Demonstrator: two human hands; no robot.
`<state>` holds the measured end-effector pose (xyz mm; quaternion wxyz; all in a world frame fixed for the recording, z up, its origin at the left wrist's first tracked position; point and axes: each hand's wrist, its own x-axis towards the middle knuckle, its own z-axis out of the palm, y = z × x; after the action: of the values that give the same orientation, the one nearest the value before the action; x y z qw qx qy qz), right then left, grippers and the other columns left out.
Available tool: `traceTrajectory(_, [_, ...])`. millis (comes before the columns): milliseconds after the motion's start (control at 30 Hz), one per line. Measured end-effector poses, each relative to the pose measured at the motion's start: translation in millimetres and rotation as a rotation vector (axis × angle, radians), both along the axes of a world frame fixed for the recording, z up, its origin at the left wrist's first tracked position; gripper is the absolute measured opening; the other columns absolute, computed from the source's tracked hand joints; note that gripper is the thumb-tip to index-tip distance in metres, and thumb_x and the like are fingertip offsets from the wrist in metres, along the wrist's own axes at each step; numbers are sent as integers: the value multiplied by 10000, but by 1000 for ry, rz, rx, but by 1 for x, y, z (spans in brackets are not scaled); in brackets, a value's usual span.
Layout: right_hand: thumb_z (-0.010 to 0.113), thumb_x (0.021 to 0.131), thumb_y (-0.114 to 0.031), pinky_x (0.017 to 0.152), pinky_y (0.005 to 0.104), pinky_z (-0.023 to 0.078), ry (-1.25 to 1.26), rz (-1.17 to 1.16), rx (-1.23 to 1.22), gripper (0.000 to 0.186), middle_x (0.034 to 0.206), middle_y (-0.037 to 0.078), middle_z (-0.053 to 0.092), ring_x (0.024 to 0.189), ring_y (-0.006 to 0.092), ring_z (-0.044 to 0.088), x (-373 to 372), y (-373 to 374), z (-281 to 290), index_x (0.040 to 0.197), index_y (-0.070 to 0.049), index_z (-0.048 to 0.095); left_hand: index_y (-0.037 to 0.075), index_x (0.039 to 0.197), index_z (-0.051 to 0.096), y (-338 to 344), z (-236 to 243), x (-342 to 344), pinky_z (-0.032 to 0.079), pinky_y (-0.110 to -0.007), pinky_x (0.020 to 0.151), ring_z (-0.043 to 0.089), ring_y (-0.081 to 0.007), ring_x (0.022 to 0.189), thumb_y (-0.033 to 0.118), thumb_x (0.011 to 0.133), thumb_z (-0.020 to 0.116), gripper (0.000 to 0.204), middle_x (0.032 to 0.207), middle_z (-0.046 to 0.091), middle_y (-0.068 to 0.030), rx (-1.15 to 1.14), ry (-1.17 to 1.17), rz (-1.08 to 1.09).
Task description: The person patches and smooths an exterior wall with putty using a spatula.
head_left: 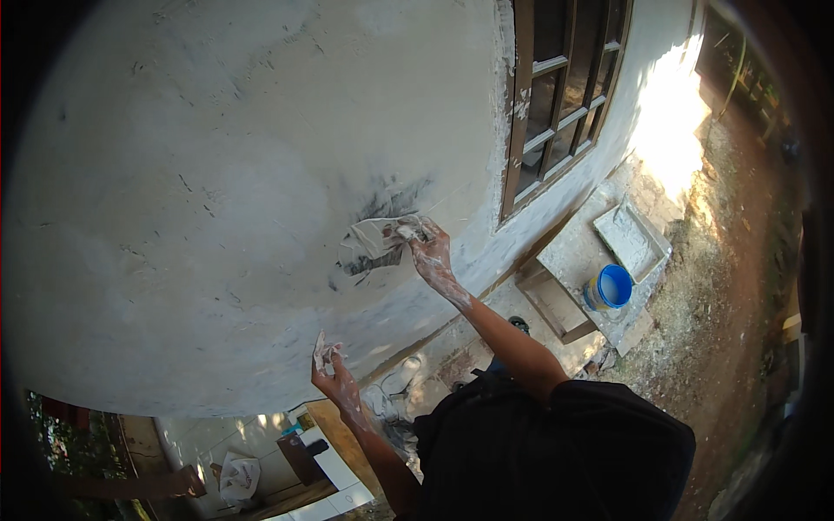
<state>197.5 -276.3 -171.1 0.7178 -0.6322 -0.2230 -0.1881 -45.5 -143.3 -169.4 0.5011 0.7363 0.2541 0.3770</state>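
At 7 o'clock the left hand (335, 375), streaked chalky white, grips a thin, flat, crusted blade (320, 346). At the dial's centre the right hand (430, 255) closes round a caked tool (408, 232), its shape mostly hidden, at the rough, dark patch (393, 205) of the matte, greyish wall (261, 191). Beyond, at 3 o'clock, stand a round blue bucket (598, 293) and a rectangular, white-crusted tray (630, 239); between 1 and 2, a wood-framed, many-paned window (514, 113)
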Motion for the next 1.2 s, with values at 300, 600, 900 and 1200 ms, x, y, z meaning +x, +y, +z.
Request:
traceTrajectory(300, [562, 744, 71, 757, 325, 486, -60, -294, -129, 239, 888, 131, 637, 815, 263, 617, 13, -14, 13, 951, 1, 661, 13, 1233, 560, 1, 0, 6, 476, -284, 697, 580, -155, 818, 2, 866, 495, 374, 896, 629, -98, -44, -44, -13])
traceTrajectory(600, [556, 868, -17, 717, 259, 491, 188, -68, 149, 193, 936, 71, 668, 831, 128, 609, 11, -70, -26, 1040, 29, 631, -4, 1210, 568, -7, 2, 9, 479, -289, 694, 582, -154, 810, -4, 864, 489, 355, 887, 625, -94, -45, -60, -34])
traceTrajectory(900, [632, 720, 14, 676, 409, 491, -243, -429, -365, 303, 983, 206, 565, 800, 355, 587, -22, 0, 4, 1021, 6, 598, -9, 1204, 571, -13, -6, 9, 476, -293, 694, 585, -159, 809, 1, 864, 490, 350, 881, 623, -90, -21, -49, -70])
traceTrajectory(1200, [663, 695, -6, 661, 426, 509, -273, -172, -473, 313, 1019, 215, 532, 837, 380, 583, -64, 66, -19, 999, 8, 588, 10, 1226, 563, -11, -6, -10, 452, -286, 748, 563, -151, 845, -8, 851, 494, 382, 890, 627, -80, -75, 42, 31])
